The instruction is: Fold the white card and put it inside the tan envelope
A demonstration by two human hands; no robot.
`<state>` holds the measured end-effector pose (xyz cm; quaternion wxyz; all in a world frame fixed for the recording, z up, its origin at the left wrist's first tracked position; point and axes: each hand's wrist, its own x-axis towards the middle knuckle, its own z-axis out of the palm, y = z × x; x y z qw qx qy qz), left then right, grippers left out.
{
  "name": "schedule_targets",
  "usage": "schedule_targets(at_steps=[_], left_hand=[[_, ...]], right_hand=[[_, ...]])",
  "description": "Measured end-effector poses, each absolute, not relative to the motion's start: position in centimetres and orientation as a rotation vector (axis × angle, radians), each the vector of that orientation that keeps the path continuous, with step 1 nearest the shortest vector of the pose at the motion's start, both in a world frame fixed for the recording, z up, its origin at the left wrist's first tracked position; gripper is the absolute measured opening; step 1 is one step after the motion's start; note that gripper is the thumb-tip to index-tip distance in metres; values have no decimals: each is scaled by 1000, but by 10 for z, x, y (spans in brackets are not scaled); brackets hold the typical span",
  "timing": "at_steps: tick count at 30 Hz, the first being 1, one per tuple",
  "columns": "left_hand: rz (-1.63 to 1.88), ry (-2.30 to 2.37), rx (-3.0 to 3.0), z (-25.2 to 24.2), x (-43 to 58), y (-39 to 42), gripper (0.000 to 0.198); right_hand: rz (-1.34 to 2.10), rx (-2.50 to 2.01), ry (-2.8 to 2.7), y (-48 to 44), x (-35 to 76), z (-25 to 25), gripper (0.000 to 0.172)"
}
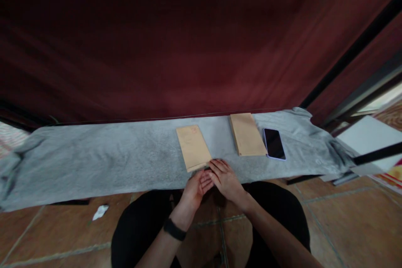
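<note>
At the front edge of the cloth-covered bench, my left hand (195, 187) is half turned up, its slightly curved fingers meeting my right hand (226, 181). The right one is palm down with fingers stretched out, its tips close to the lower corner of a brown paper envelope (194, 146). That envelope lies flat and slanted, with a faint reddish mark near its top. I see no object held in either hand, though the space between the palms is partly hidden. A thicker stack of brown envelopes (248, 135) sits to the right.
A phone (275, 144) with a pale purple edge lies beside the stack. Grey cloth (103, 159) covers the narrow bench, backed by a dark red curtain (188, 58). A crumpled white scrap (100, 212) is on the tiled floor. Black poles frame the right side.
</note>
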<state>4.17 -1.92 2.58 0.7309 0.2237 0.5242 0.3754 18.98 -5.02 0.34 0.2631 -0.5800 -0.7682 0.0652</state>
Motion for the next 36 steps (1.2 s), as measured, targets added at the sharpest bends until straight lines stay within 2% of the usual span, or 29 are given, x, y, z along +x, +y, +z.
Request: schedule_targets(at_steps=[6,9,12,16,25,36], left_hand=[[913,1241,1727,18,25,-8,32],[636,1278,2265,10,30,20,48],[353,1340,2539,3,38,47,55],[194,1471,2648,0,47,80,58],[143,1563,2625,2,61,133,61],[142,1279,2658,-3,14,74,61]], right_hand=[[103,-1590,-2162,-49,191,-2,39],[75,-1604,-2166,-49,189,-5,38],[73,-1617,-2163,-48,189,-6,39],[136,-1629,-2157,-45,188,-7,39],[161,-1625,-2167,-44,188,-11,41],[136,-1660,-2158,-46,186,-12,45]])
